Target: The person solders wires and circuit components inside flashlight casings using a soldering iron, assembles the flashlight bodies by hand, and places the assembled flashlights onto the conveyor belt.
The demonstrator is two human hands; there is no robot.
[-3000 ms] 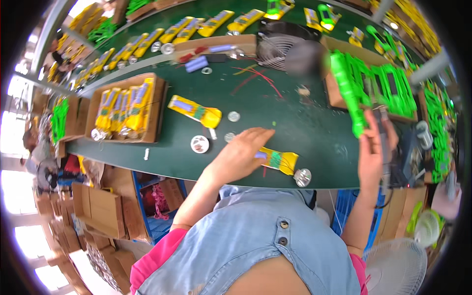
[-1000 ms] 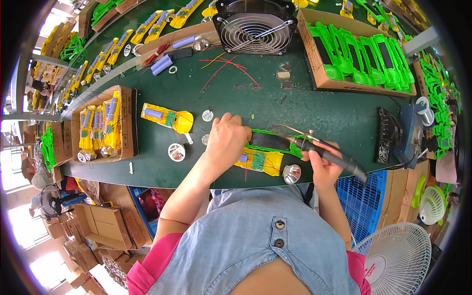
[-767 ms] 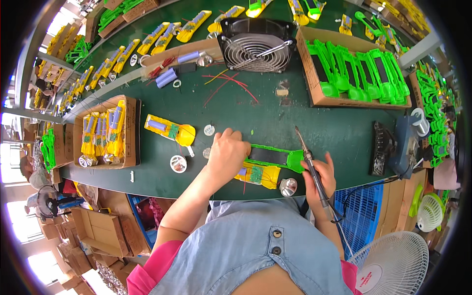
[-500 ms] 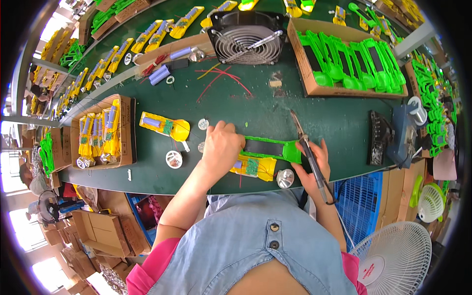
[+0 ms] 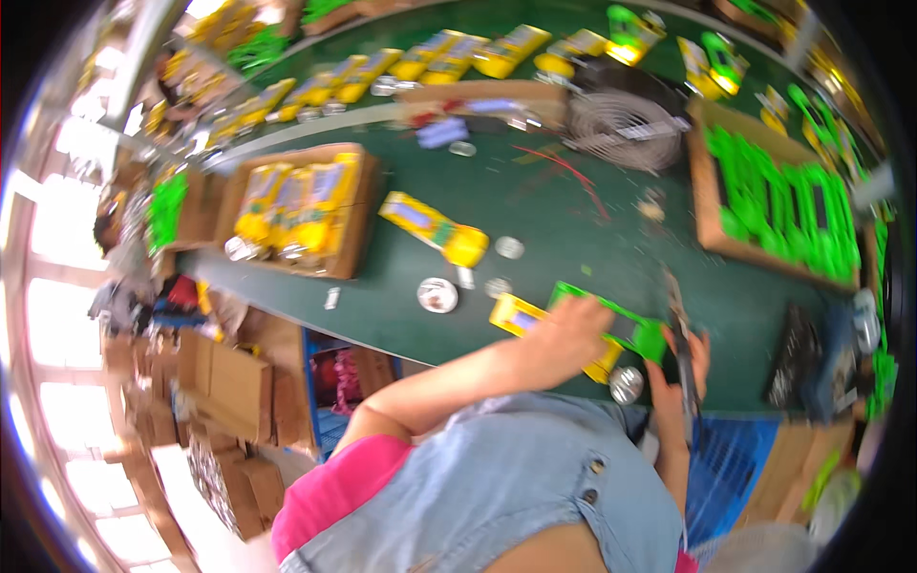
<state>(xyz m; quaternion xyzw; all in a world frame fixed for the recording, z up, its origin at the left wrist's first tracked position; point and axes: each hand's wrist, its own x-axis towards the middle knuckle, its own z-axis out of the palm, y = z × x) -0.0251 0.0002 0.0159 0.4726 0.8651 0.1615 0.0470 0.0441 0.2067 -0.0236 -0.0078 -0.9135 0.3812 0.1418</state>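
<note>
My left hand (image 5: pixel 571 334) is over the middle of a green plastic casing (image 5: pixel 650 340), its fingers curled down and bunched; what is between them is hidden by blur. Under that casing lies a yellow casing (image 5: pixel 514 313) with a battery cell, partly covered by my hand. In my right hand (image 5: pixel 680 371) is a soldering iron (image 5: pixel 684 355), its tip pointing away from me, and the fingers are beside the wide end of the green casing. A round silver reflector (image 5: pixel 627 384) rests by the yellow casing's near end.
To the left lie another yellow casing (image 5: pixel 435 229) and a loose reflector (image 5: pixel 437 295). A carton of yellow units (image 5: pixel 368 205) stands at the left, a carton of green casings (image 5: pixel 709 224) at the right. A fan (image 5: pixel 626 129) and red wires (image 5: pixel 573 172) are farther back.
The whole view has swung left and blurred. My left hand has shifted from the green casing's left end to over its middle. The right hand still holds the soldering iron.
</note>
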